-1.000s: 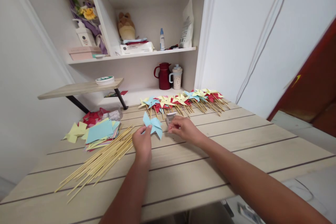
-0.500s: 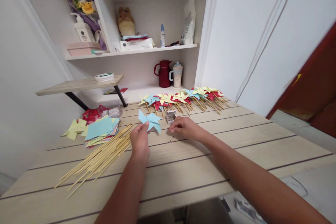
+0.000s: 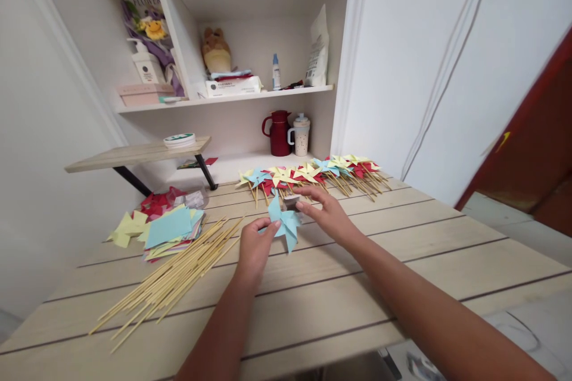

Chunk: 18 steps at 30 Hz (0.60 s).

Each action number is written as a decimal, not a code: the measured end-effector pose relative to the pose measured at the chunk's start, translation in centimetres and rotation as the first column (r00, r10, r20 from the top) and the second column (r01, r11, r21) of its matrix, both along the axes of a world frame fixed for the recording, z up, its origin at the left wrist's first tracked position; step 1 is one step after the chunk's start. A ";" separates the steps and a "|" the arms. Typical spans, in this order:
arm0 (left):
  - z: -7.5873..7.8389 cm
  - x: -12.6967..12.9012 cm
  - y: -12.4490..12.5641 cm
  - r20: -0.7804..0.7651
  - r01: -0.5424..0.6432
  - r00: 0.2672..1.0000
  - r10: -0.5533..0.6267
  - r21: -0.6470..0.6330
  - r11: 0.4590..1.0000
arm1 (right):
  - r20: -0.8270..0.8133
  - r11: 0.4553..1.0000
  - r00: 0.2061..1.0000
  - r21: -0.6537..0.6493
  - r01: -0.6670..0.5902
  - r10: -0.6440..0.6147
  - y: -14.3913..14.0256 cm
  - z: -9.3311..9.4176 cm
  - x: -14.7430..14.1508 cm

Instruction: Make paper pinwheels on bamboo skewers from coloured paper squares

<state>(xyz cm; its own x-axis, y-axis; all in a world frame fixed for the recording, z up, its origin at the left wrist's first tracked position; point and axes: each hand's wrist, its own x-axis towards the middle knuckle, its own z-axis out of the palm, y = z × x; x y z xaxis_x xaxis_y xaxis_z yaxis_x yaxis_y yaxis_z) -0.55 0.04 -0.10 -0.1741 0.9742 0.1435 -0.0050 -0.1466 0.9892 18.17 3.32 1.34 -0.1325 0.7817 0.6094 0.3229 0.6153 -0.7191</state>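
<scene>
My left hand (image 3: 254, 246) pinches a light blue paper pinwheel (image 3: 283, 221) and holds it just above the wooden table (image 3: 402, 250). My right hand (image 3: 325, 208) reaches over a small pale box (image 3: 290, 201) right behind the pinwheel, fingers spread on it. A loose pile of bamboo sticks (image 3: 172, 274) lies to the left of my left hand.
A row of finished pinwheels on sticks (image 3: 313, 174) lies along the table's far edge. Stacked coloured paper squares (image 3: 167, 229) and red cut pieces (image 3: 156, 201) sit at the left. Behind are a red jug (image 3: 279, 132), a mug (image 3: 301, 133) and filled wall shelves.
My left hand has shifted the blue pinwheel to the right and turned it. My right hand has moved forward from the table onto the small box.
</scene>
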 end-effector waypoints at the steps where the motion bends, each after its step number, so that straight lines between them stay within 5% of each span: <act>1: 0.1 0.0 0.0 -0.007 0.011 1.000 -0.011 0.002 1.000 | -0.007 0.999 1.000 -0.047 -0.025 0.024 -0.1 0.1 -0.1; 12: 0.0 0.2 -0.1 0.002 0.077 0.997 -0.077 0.005 0.997 | -0.035 0.965 0.986 -0.202 -0.167 0.164 -0.6 0.3 -0.8; 18: -0.3 0.1 0.2 0.022 0.038 0.999 -0.038 0.008 0.999 | -0.026 0.997 0.997 0.017 -0.078 0.079 -0.1 0.1 -0.4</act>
